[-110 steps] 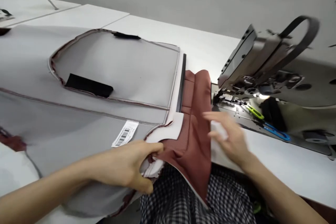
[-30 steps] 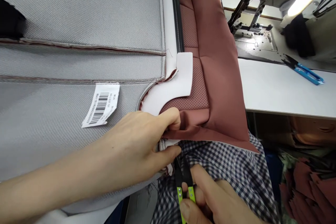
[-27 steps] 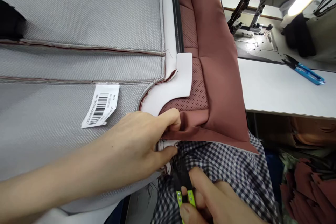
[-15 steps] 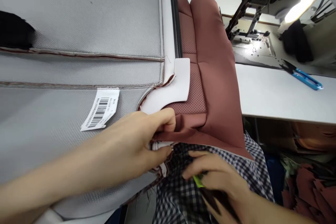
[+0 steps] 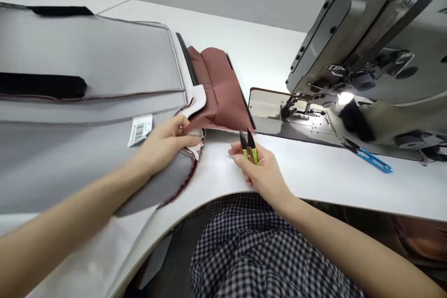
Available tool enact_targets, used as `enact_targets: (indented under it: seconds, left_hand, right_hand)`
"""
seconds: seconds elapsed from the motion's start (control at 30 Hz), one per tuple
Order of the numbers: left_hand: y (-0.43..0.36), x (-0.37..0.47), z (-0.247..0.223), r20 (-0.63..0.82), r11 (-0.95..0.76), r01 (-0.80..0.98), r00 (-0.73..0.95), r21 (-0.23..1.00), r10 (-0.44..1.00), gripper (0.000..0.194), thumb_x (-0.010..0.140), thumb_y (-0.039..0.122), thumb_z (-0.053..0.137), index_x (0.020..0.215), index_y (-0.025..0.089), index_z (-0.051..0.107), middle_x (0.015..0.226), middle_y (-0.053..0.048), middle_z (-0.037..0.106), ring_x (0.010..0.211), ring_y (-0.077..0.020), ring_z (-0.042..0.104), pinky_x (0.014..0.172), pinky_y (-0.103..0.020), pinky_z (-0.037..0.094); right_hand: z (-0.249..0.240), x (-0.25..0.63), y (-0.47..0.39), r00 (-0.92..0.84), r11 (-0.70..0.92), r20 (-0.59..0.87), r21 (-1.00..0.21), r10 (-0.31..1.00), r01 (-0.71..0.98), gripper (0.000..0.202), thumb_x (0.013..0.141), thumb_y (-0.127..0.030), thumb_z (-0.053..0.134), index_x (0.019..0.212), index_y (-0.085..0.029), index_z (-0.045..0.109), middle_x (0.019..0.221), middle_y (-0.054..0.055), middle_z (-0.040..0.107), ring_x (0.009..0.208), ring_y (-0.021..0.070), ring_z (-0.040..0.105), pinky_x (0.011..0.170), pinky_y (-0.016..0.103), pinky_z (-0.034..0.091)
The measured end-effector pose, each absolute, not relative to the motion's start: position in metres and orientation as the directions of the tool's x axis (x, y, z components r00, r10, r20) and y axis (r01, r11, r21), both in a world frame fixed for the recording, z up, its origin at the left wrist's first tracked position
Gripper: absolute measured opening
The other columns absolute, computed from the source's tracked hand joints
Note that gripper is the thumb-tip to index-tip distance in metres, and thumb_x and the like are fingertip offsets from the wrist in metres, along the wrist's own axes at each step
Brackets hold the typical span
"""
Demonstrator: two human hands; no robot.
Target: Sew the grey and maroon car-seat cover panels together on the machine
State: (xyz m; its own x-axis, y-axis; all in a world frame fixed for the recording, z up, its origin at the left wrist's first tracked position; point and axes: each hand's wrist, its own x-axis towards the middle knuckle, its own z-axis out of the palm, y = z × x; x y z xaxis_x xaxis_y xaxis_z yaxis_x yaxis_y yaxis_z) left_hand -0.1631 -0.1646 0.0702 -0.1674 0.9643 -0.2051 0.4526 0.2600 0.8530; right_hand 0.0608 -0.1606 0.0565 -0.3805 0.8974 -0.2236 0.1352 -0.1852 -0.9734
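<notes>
My left hand [image 5: 167, 142] pinches the edge of the sewn cover, where its grey backing [image 5: 87, 149] meets the reddish-brown leather part [image 5: 223, 98]. Just above those fingers a white curved strip [image 5: 198, 101] sticks out of the seam. A white barcode label [image 5: 140, 129] lies on the backing, left of that hand. To the right, my right hand [image 5: 260, 167] holds small yellow-green thread snips [image 5: 252, 151], their two dark blades pointing up and apart. They are near the leather's lower edge.
A sewing machine [image 5: 349, 51] with a lit lamp stands at the right. Blue-handled snips [image 5: 373, 160] lie on the white table [image 5: 223, 172] in front of it. The table's curved front edge runs above a checked cloth [image 5: 244, 251] on my lap.
The view has drawn back and shows more of the table. My right hand has come up from over the checked cloth to above the table, snips upright. My left hand still grips the cover.
</notes>
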Motion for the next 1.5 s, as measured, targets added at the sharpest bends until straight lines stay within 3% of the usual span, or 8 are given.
enact_targets:
  seconds: [0.1, 0.3, 0.5, 0.67, 0.9, 1.07, 1.2, 1.5]
  left_hand:
    - [-0.175, -0.157, 0.072, -0.151, 0.161, 0.489, -0.060, 0.857, 0.987, 0.021, 0.082, 0.035, 0.056, 0.078, 0.020, 0.043, 0.073, 0.005, 0.048, 0.070, -0.0136, 0.047, 0.065, -0.027, 0.037]
    - [-0.183, -0.159, 0.078, -0.247, 0.164, 0.582, 0.066, 0.797, 0.967, 0.020, 0.090, 0.037, 0.046, 0.080, 0.021, 0.039, 0.068, 0.006, 0.041, 0.062, -0.0124, 0.039, 0.057, -0.026, 0.031]
    - [-0.186, -0.157, 0.076, -0.342, 0.255, 0.565, 0.051, 0.785, 0.938, 0.031, 0.087, 0.048, 0.056, 0.081, 0.021, 0.040, 0.069, 0.006, 0.041, 0.063, -0.0115, 0.039, 0.055, -0.026, 0.032]
    - [-0.187, -0.156, 0.076, -0.354, 0.253, 0.556, 0.081, 0.792, 0.932, 0.028, 0.087, 0.043, 0.058, 0.082, 0.021, 0.042, 0.072, 0.005, 0.044, 0.066, -0.0116, 0.042, 0.057, -0.025, 0.034]
    - [-0.191, -0.154, 0.080, -0.324, 0.242, 0.543, 0.059, 0.804, 0.944, 0.018, 0.085, 0.031, 0.056, 0.082, 0.021, 0.041, 0.069, 0.006, 0.044, 0.060, -0.0099, 0.040, 0.052, -0.023, 0.034]
    - [-0.189, -0.152, 0.086, -0.343, 0.240, 0.564, 0.081, 0.790, 0.936, 0.018, 0.089, 0.035, 0.050, 0.081, 0.022, 0.042, 0.066, 0.006, 0.046, 0.057, -0.0101, 0.041, 0.049, -0.022, 0.033]
    - [-0.185, -0.154, 0.088, -0.365, 0.238, 0.611, 0.090, 0.755, 0.927, 0.031, 0.086, 0.044, 0.057, 0.076, 0.021, 0.039, 0.066, 0.006, 0.041, 0.058, -0.0102, 0.039, 0.049, -0.022, 0.031]
    - [-0.193, -0.158, 0.090, -0.431, 0.283, 0.564, 0.146, 0.776, 0.891, 0.015, 0.092, 0.036, 0.047, 0.086, 0.023, 0.042, 0.070, 0.006, 0.043, 0.060, -0.0107, 0.041, 0.052, -0.023, 0.035]
  right_hand:
    - [0.057, 0.032, -0.156, -0.334, -0.199, -0.224, -0.974, 0.916, 0.109, 0.023, 0.083, -0.033, 0.067, 0.099, -0.018, 0.059, 0.071, -0.005, 0.055, 0.048, 0.0057, 0.039, 0.046, 0.020, 0.035]
    - [0.067, 0.018, -0.157, -0.441, -0.374, -0.454, -0.890, 0.774, 0.261, 0.021, 0.086, -0.033, 0.063, 0.079, -0.020, 0.048, 0.051, -0.009, 0.044, 0.042, 0.0068, 0.040, 0.041, 0.018, 0.034]
    - [0.073, 0.030, -0.162, -0.551, -0.624, -0.592, -0.766, 0.589, 0.155, 0.029, 0.083, -0.040, 0.067, 0.092, -0.019, 0.049, 0.042, -0.012, 0.044, 0.034, 0.0056, 0.034, 0.035, 0.015, 0.031]
    - [0.068, 0.028, -0.175, -0.535, -0.738, -0.627, -0.674, 0.567, 0.007, 0.045, 0.078, -0.045, 0.075, 0.102, -0.017, 0.049, 0.043, -0.012, 0.045, 0.032, 0.0044, 0.033, 0.034, 0.014, 0.032]
    - [0.071, 0.020, -0.185, -0.471, -0.782, -0.667, -0.618, 0.577, -0.082, 0.050, 0.073, -0.050, 0.080, 0.093, -0.019, 0.046, 0.043, -0.014, 0.041, 0.031, 0.0023, 0.031, 0.032, 0.013, 0.031]
    - [0.086, 0.007, -0.182, -0.336, -0.810, -0.762, -0.586, 0.554, -0.009, 0.044, 0.070, -0.037, 0.081, 0.086, -0.020, 0.045, 0.043, -0.015, 0.039, 0.033, 0.0026, 0.033, 0.035, 0.013, 0.033]
    - [0.085, 0.003, -0.186, -0.274, -0.775, -0.745, -0.632, 0.608, -0.001, 0.039, 0.072, -0.035, 0.079, 0.092, -0.022, 0.047, 0.045, -0.014, 0.039, 0.034, 0.0043, 0.034, 0.035, 0.014, 0.033]
    - [0.081, 0.008, -0.194, -0.279, -0.729, -0.705, -0.684, 0.651, 0.025, 0.034, 0.074, -0.037, 0.077, 0.093, -0.021, 0.053, 0.051, -0.011, 0.043, 0.039, 0.0037, 0.035, 0.038, 0.014, 0.031]
